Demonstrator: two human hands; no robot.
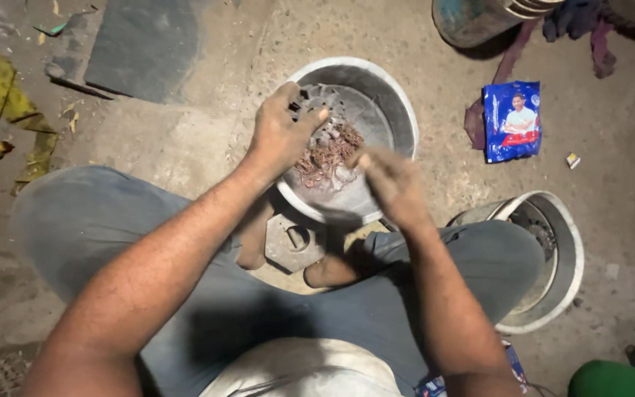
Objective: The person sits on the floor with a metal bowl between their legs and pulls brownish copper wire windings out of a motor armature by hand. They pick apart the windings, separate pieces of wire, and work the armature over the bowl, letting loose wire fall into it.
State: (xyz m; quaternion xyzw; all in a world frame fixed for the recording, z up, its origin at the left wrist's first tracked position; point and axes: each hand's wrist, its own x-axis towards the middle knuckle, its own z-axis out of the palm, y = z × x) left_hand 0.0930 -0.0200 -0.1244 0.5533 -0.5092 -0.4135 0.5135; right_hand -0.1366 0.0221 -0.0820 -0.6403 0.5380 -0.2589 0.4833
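the left hand [282,132], at upper centre of the frame, is curled shut around some small dark pieces [300,103], held over the metal bowl [400,110]. the right hand [391,184], just right of centre, is blurred, its fingers loosely drawn together; whether it holds anything cannot be told. the bowl rests on the dirt floor [185,140] and holds a tangle of reddish-brown wire scraps [326,156]. a second metal bowl [569,257] stands at lower right, a blue packet [512,121] at upper right.
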